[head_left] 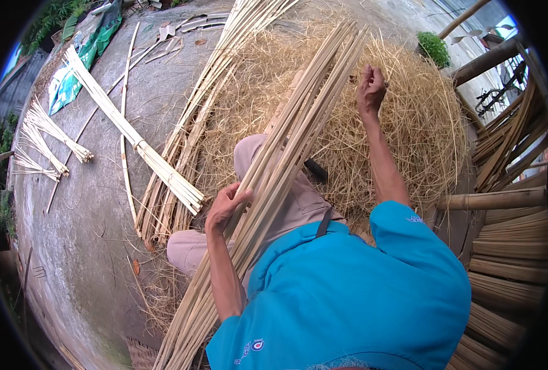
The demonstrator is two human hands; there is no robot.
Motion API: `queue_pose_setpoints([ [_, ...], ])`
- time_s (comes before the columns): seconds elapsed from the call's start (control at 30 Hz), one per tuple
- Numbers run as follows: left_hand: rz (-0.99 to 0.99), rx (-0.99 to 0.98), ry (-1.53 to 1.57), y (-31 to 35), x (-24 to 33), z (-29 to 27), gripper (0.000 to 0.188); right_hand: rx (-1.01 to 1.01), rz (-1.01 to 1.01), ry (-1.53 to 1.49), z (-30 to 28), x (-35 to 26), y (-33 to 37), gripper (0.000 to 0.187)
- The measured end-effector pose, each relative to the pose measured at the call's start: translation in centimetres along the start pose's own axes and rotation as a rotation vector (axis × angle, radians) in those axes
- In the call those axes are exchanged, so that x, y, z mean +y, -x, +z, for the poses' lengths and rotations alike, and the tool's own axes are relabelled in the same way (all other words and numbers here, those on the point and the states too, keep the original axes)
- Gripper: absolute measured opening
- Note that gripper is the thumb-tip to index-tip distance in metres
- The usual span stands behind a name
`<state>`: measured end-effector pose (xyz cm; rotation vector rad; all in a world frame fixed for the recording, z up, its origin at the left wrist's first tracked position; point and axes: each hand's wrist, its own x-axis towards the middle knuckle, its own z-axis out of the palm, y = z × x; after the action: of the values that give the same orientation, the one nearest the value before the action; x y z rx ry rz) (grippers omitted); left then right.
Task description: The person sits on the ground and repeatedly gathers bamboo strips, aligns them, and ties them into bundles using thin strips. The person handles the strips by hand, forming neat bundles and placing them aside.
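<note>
A long bundle of pale split bamboo strips [278, 161] lies slantwise across my lap, its far end fanned out over a heap of shavings. My left hand [226, 208] grips the near part of this bundle from its left side, thumb on top. My right hand [371, 92] is raised over the shavings, just right of the strips' far end and apart from them. Its fingers are curled closed; whatever may be inside is hidden. Beside my thigh, partly covered by the strips, is a short dark object [316, 171] whose kind I cannot make out.
Curly bamboo shavings [409, 142] are piled ahead and right. Left of my knee lie a tied bundle of strips [139, 145], loose long strips [184, 132] and several small bundles [52, 126] on concrete [89, 234]. Stacked strips [511, 262] and a bamboo pole [494, 200] stand at right.
</note>
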<state>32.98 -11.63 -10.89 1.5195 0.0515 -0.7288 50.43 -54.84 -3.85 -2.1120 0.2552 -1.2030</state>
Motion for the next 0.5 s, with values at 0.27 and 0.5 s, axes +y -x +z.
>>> queue_pose_setpoints([
  [0.27, 0.031, 0.001, 0.011, 0.4, 0.3, 0.1, 0.040, -0.656, -0.108, 0.527, 4.5, -3.0, -1.5, 0.021],
  [0.5, 0.016, -0.002, -0.020, 0.5, 1.3, 0.1, 0.041, -0.439, -0.057, 0.373, 7.1, 0.5, -0.7, 0.011],
])
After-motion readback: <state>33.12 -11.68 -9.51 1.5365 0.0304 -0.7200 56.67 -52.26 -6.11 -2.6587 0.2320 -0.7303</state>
